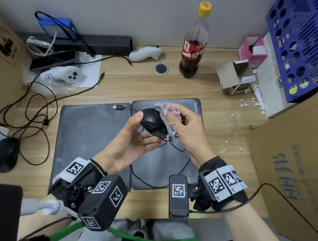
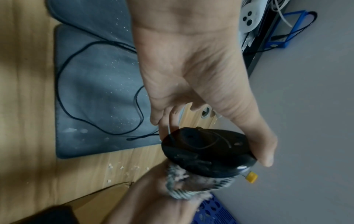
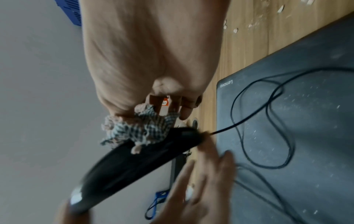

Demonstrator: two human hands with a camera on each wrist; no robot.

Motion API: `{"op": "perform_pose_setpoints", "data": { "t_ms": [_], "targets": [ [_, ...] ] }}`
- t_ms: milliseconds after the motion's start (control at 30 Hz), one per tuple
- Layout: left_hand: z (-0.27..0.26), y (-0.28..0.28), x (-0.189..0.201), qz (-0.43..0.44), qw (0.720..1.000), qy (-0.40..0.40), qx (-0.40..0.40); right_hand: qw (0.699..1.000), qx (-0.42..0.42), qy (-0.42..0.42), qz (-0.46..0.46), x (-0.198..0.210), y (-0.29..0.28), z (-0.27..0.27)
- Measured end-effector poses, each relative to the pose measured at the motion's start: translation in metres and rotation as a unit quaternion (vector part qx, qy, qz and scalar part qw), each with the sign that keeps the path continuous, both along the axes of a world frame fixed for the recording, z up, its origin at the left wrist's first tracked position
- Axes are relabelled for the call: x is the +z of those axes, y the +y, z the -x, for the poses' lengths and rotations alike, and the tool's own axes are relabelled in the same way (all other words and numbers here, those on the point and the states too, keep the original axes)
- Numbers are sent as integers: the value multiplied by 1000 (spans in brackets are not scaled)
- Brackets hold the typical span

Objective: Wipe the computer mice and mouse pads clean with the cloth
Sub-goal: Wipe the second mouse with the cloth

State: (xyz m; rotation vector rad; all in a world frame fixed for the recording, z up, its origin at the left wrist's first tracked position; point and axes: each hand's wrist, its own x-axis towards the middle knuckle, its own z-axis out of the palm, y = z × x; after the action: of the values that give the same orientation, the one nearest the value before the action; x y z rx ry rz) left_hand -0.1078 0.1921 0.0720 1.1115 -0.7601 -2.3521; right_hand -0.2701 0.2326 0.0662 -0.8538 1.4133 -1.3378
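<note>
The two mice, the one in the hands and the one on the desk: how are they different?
The held mouse is up in the air, tilted, pinched by the left hand; the other mouse lies flat on the desk, at its left edge. The right hand presses the cloth on the held mouse; nothing touches the other. Both are black and have cords.

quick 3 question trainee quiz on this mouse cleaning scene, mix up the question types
1. True or false: the left hand holds the black mouse lifted above the mouse pads.
2. What does the right hand press on that mouse? A sponge, B cloth, C tissue.
3. Fill in: a second mouse lies on the desk to the person's ____.

Key: 1 true; 2 B; 3 left.
</note>
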Motion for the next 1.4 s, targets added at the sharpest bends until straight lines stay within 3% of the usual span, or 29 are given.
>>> {"op": "perform_pose_setpoints", "data": {
  "t_ms": [167,333,667,900,1200,1400],
  "targets": [
    [0,-2,0,-20,1000,14,17,999,7,16,-34,-9,6,13],
    [10,6,-2,-32,999,-7,32,998,49,36,-5,13,-12,8],
    [6,-1,3,-52,994,33,90,999,37,5,-26,-3,-10,18],
    [3,-10,1,-20,994,25,106,998,52,-25,-12,-2,-22,10],
    [13,-9,2,-24,996,47,78,998,53,-23,8,8,-27,14],
    [2,-20,7,-39,992,83,84,999,40,-26,-26,-7,-20,21]
  ]
}}
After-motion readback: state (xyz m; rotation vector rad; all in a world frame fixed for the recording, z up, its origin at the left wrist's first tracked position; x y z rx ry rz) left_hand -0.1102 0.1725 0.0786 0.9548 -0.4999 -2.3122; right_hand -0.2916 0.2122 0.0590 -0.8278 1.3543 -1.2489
